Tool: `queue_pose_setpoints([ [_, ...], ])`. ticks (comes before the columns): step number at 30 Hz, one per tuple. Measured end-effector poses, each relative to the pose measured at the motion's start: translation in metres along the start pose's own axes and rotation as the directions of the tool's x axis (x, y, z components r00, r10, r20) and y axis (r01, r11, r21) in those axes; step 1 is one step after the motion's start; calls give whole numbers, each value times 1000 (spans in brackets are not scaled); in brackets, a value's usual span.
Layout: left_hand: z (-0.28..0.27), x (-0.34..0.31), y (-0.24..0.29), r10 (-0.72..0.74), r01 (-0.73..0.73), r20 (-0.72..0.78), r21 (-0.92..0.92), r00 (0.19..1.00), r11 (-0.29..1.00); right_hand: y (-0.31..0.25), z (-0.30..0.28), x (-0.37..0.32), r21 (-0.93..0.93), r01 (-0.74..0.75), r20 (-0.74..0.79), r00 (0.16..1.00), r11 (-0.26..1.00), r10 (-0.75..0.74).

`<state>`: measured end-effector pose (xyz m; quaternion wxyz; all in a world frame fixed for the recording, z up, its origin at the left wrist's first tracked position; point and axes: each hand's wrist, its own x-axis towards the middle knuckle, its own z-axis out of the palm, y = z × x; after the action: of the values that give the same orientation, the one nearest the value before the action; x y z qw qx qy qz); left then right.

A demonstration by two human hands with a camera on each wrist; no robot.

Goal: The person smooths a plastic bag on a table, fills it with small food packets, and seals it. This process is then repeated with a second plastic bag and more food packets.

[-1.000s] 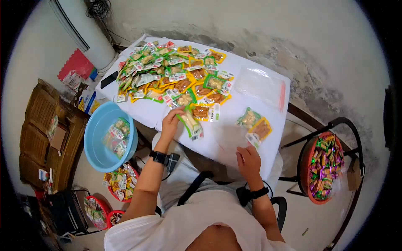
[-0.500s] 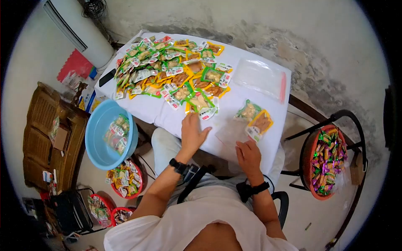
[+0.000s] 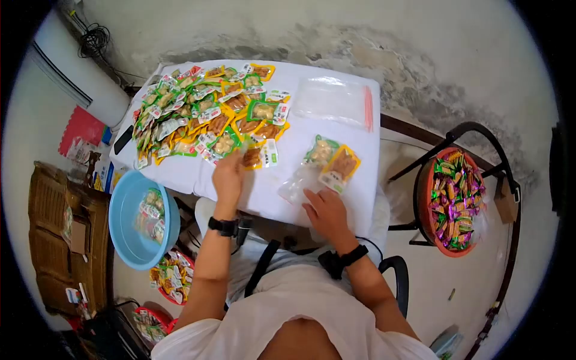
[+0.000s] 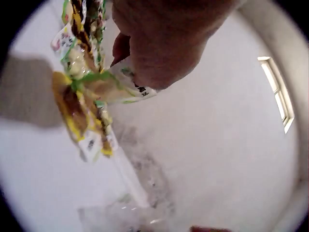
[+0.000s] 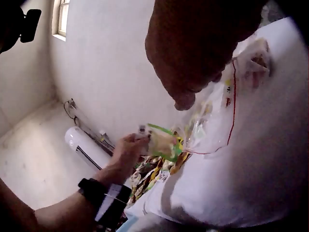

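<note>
My left hand (image 3: 228, 179) pinches a green-edged snack packet (image 4: 104, 89) with pale food, near the front of the packet pile (image 3: 204, 114). In the right wrist view the same packet (image 5: 164, 144) hangs from the fingers in front of the clear zip bag. My right hand (image 3: 329, 215) holds the mouth of the clear zip bag (image 3: 295, 185), its fingertips partly hidden in the right wrist view. The bag's red zip line (image 5: 234, 106) curves below that hand. A green packet (image 3: 321, 150) and a yellow packet (image 3: 341, 169) lie at the bag's far end.
Flat clear bags (image 3: 330, 102) with a red strip lie at the table's back right. A black phone (image 3: 123, 139) is at the left edge. A blue basin (image 3: 123, 240) with filled bags stands left; an orange basin (image 3: 429, 222) of wrapped sweets stands right.
My left hand laid one green-edged packet at the pile, came back, and now holds a green-edged packet there. The head view has shifted. My right hand stays by the clear bag.
</note>
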<state>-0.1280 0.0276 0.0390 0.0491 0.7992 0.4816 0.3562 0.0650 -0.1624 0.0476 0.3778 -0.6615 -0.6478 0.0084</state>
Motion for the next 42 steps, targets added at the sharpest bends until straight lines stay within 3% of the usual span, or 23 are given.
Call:
queue_pose_setpoints([
  [1, -4, -2, -10, -27, 19, -129, -69, 991, 997, 1, 1, 2, -41, 56, -23, 998, 998, -57],
  [2, -18, -2, -11, -28, 20, -123, -68, 992, 998, 0, 1, 4, -39, 51, -21, 998, 998, -52],
  [3, -36, -5, -11, -287, 263, -18, -353, 958, 898, -1, 0, 6, -34, 45, -43, 998, 998, -46],
  [4, -53, -9, -6, -489, 481, 154, -573, 859, 664, -1, 0, 8, -27, 39, -66, 997, 999, -41],
  [5, -63, -16, 2, -491, 484, 156, -570, 857, 664, 0, 1, 9, -24, 38, -63, 997, 999, -39],
  [7, -76, -38, 23, -535, 465, 362, -883, 763, 65, 4, 6, 8, 13, -2, -73, 997, 1000, 2],
  [11, -95, -98, 49, -379, 752, 764, -622, 522, -218, 2, 7, 9, 56, -41, -76, 996, 998, 45],
  [12, -94, -109, 55, -383, 752, 764, -622, 520, -219, 2, 7, 9, 62, -39, -88, 995, 997, 44],
  [14, -85, -124, 63, -201, 767, 856, -516, 476, -380, 2, 6, 8, 70, -32, -99, 994, 997, 39],
  [17, -68, -133, 67, -143, 753, 871, -481, 471, -449, 2, 3, 7, 58, -34, -102, 994, 998, 39],
  [18, -62, -133, 67, -129, 773, 886, -453, 445, -445, 3, 1, 6, 80, -51, -99, 993, 995, 58],
  [23, -40, -122, 74, -71, 783, 876, -461, 478, -417, 10, -11, 3, 99, -140, -137, 979, 985, 153],
  [28, -37, -122, 76, -190, 792, 888, -460, 419, -401, 14, -15, -1, 129, -120, -137, 981, 984, 137],
  [32, -33, -120, 86, -185, 811, 918, -398, 352, -428, 6, -16, -1, 127, -115, -110, 985, 985, 130],
  [35, -22, -118, 97, -184, 799, 898, -440, 400, -410, 6, -14, -3, 105, -75, -128, 988, 992, 89],
  [37, -5, -117, 101, -50, 747, 867, -455, 495, -484, 2, -15, -1, 54, -32, -166, 985, 998, 40],
  [41, 20, -112, 114, -38, 710, 842, -478, 539, -518, 1, -12, -2, 61, -17, -183, 983, 998, 28],
  [42, 35, -114, 107, 57, 700, 811, -464, 582, -542, 1, -13, -2, 53, -33, -154, 987, 998, 41],
])
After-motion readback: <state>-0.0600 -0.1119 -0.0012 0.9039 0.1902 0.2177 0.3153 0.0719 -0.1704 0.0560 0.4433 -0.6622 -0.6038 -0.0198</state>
